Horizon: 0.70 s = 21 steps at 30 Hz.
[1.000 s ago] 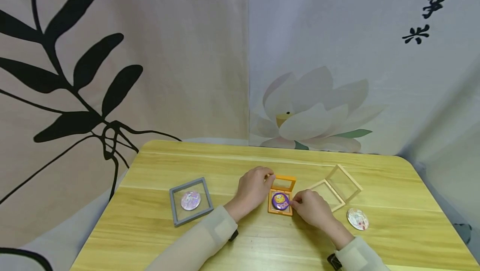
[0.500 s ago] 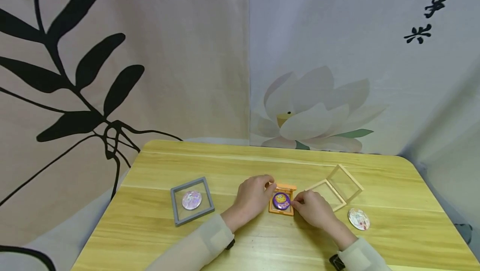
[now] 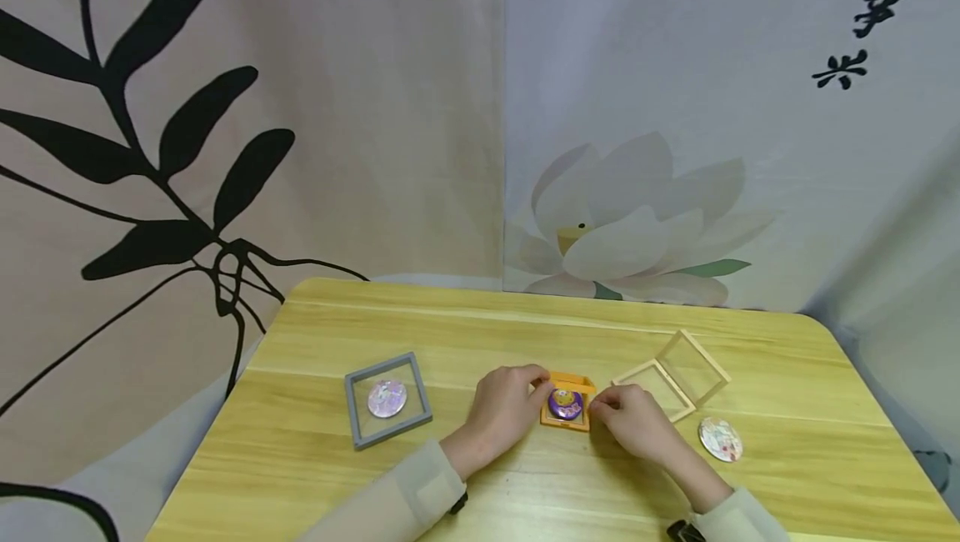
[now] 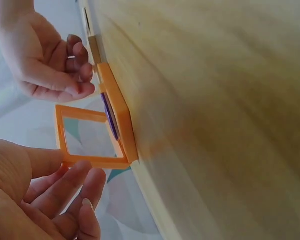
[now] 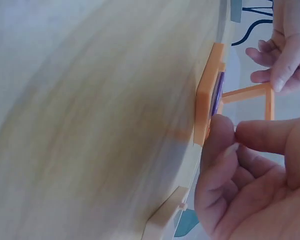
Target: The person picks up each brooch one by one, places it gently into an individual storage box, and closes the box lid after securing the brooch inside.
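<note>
Tabletop edges (image 3: 450, 293) well off, left hand (image 3: 504, 406) pinches orange frame (image 3: 566, 424); right hand (image 3: 636, 421) curls empty.

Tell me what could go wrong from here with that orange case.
The left hand pinches the raised lid; if it slips, the lid might drop onto the purple badge.

The badge shows above the rim of the base, so the lid might press on it or shift it.

The right hand is close to the base, so its fingertips might get nipped if the lid closes.
</note>
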Each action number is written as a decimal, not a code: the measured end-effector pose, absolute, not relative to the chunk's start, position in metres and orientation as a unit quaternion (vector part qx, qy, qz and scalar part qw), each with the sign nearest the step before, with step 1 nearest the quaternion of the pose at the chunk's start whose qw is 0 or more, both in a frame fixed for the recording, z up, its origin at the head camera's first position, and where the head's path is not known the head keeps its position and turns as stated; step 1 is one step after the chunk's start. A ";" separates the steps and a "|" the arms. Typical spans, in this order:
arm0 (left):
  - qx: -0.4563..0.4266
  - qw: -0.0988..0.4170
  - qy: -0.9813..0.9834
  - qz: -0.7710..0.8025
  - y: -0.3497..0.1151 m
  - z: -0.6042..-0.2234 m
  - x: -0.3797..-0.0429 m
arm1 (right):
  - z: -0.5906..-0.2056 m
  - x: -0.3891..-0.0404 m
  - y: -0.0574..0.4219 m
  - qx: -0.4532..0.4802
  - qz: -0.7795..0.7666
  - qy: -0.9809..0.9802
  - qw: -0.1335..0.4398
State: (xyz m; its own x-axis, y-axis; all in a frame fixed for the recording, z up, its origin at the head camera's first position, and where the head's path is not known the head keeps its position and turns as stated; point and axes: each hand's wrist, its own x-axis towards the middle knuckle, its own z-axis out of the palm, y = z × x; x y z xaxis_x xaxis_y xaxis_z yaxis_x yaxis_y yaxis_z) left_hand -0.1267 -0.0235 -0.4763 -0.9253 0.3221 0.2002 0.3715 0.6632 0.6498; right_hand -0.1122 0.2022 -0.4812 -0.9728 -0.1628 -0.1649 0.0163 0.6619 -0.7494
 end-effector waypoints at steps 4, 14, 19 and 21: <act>-0.192 0.025 -0.906 -0.376 -0.025 -0.478 -0.122 | -0.480 -0.109 0.201 -0.013 -0.436 0.892 0.117; -0.192 0.001 -0.906 -0.376 -0.026 -0.484 -0.115 | -0.482 -0.107 0.200 0.020 -0.456 0.883 0.113; -0.200 -0.002 -0.909 -0.366 -0.026 -0.485 -0.113 | -0.485 -0.105 0.199 0.017 -0.455 0.882 0.120; -0.205 -0.002 -0.911 -0.359 -0.026 -0.485 -0.113 | -0.485 -0.105 0.198 0.018 -0.455 0.883 0.117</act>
State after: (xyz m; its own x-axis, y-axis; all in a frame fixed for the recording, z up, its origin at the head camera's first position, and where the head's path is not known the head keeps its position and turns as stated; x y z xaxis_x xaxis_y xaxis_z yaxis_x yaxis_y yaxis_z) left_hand -0.1126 -0.0263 -0.4851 -0.9161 0.3745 0.1432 0.3716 0.6588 0.6541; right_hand -0.1046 0.1983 -0.4855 -0.9720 -0.0754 -0.2224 0.1374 0.5854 -0.7990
